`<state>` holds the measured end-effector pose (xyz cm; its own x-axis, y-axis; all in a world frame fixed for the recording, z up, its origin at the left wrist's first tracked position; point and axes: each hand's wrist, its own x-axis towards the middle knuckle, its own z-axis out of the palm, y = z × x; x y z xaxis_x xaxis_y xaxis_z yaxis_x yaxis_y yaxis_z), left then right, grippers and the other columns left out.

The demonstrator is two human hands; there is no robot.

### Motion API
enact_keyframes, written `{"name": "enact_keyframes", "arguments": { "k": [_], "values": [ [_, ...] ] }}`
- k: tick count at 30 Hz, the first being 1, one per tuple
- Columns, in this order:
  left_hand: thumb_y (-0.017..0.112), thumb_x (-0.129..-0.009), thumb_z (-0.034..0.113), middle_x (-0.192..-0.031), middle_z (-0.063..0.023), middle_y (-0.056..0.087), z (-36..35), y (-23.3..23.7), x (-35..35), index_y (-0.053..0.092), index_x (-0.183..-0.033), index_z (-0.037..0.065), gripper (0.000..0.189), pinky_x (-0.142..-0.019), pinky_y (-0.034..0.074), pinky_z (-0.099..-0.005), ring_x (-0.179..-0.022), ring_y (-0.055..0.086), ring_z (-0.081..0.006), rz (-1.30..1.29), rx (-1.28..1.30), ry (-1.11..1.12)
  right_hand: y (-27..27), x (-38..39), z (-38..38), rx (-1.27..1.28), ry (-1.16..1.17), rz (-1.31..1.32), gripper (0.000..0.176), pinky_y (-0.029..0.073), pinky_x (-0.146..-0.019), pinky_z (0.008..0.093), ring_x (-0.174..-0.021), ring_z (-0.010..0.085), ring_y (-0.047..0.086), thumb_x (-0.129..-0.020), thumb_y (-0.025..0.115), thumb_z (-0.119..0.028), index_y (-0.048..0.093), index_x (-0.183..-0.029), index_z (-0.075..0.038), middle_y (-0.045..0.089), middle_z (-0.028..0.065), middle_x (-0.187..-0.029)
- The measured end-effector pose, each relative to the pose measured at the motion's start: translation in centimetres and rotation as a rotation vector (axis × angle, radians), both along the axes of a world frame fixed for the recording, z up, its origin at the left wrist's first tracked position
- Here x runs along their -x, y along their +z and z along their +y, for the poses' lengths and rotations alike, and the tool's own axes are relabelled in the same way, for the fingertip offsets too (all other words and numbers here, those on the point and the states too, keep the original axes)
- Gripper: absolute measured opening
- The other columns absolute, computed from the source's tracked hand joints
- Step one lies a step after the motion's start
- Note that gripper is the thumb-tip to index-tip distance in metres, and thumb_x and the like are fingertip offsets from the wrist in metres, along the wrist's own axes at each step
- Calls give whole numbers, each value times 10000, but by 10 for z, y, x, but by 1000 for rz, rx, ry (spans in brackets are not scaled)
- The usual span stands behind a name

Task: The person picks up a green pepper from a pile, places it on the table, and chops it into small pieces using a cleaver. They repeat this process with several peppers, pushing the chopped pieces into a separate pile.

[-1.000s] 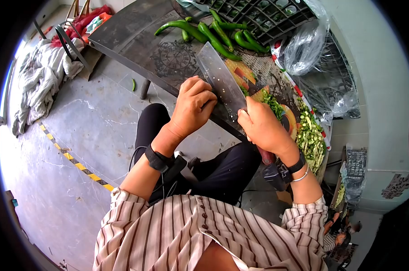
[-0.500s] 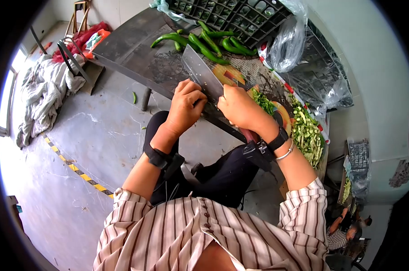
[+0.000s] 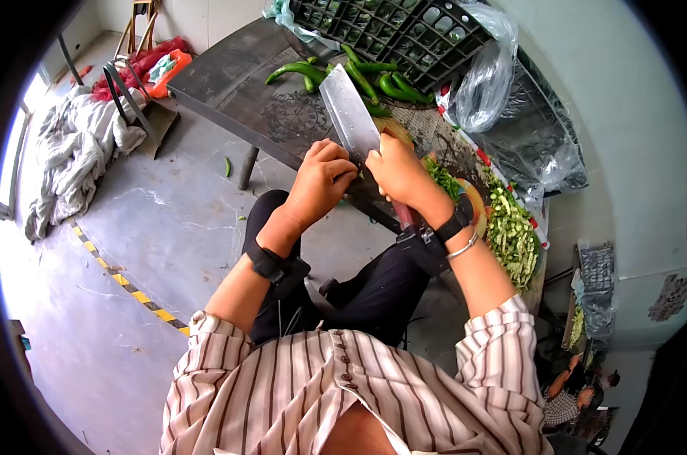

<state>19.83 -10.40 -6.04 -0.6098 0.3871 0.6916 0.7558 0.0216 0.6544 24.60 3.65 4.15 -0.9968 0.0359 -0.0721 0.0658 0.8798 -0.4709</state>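
My right hand (image 3: pixel 405 173) is wrapped around the reddish handle (image 3: pixel 405 215) of a cleaver. Its broad blade (image 3: pixel 349 110), flecked with small bits, points up and away over the table's near edge. Close beside the blade's lower left edge is my left hand (image 3: pixel 326 178), fingers curled and pressed together; whatever they pinch is hidden. Beyond the blade lie several whole long green peppers (image 3: pixel 305 71). Chopped green pieces (image 3: pixel 442 177) are right of my right hand, on an orange-patterned surface partly covered by my arm. A larger heap of pale green slices (image 3: pixel 512 236) sits farther right.
A black plastic crate (image 3: pixel 404 34) stands at the back of the dark table (image 3: pixel 241 83). Clear plastic bags (image 3: pixel 487 80) hang at its right. Crumpled grey cloth (image 3: pixel 81 155) lies on the floor at left. Another person (image 3: pixel 565 394) is at lower right.
The cleaver's blade has turned, showing more of its broad face and covering part of the peppers. My left hand stays curled near its edge. The whole view has shifted slightly.
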Motion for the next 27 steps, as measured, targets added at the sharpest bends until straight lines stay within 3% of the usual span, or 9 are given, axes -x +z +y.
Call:
{"name": "enact_keyframes", "arguments": {
  "k": [1,2,6,18,20,21,23,24,27],
  "values": [
    [693,-692,-9,-888,-63,599,0,0,-1,689,-817,38,134,-867,448,-362,-934,535,-272,6,-18,-2,1,-2,0,162,-142,-24,237,509,-503,398,-515,301,629,-869,504,-111,517,-818,120,596,243,-629],
    [691,-706,-16,-906,-59,599,-1,0,-1,702,-866,44,172,-876,448,-366,-941,530,-275,-30,-30,-2,-7,-3,4,190,-105,60,261,494,-451,384,-446,283,601,-879,490,-117,488,-814,136,578,227,-594],
    [693,-694,-20,-929,-58,597,-5,5,0,699,-891,52,210,-880,446,-365,-968,532,-272,-44,-33,92,-2,-5,4,256,-136,30,268,491,-447,384,-456,271,608,-885,503,-126,487,-817,133,577,222,-593],
    [728,-666,25,-900,-51,600,-6,-4,11,690,-813,51,155,-858,428,-359,-936,539,-253,35,47,45,-12,-1,17,266,-165,38,241,482,-434,383,-440,258,596,-882,513,-127,491,-829,107,573,200,-579],
    [729,-663,27,-895,-51,598,-7,-4,9,686,-805,51,150,-860,426,-359,-933,537,-254,36,59,49,-21,1,31,-9,-101,265,206,468,-416,368,-427,221,586,-880,505,-121,505,-848,82,572,171,-578],
    [730,-661,28,-890,-50,595,-7,-3,10,681,-796,50,146,-863,424,-359,-930,536,-255,38,68,56,-15,-1,29,-12,-94,264,206,468,-416,368,-427,221,586,-880,505,-121,505,-848,82,572,171,-578],
    [731,-659,29,-889,-49,592,-7,-4,11,678,-791,53,144,-870,419,-363,-931,534,-254,40,52,59,8,-19,13,240,-205,56,181,493,-485,407,-498,298,619,-872,511,-114,520,-861,67,592,192,-612],
    [731,-658,29,-888,-47,590,-7,-3,10,675,-785,56,142,-878,415,-367,-932,533,-254,50,41,53,17,-24,6,273,-222,-3,187,500,-575,458,-611,414,620,-867,523,-113,520,-860,74,598,247,-663],
    [729,-659,31,-890,-45,583,-8,-1,9,668,-778,64,137,-891,406,-375,-931,528,-252,37,42,44,-1,-28,12,145,-50,171,199,485,-620,489,-701,478,591,-868,532,-115,513,-843,81,588,285,-709]
  ]
}}
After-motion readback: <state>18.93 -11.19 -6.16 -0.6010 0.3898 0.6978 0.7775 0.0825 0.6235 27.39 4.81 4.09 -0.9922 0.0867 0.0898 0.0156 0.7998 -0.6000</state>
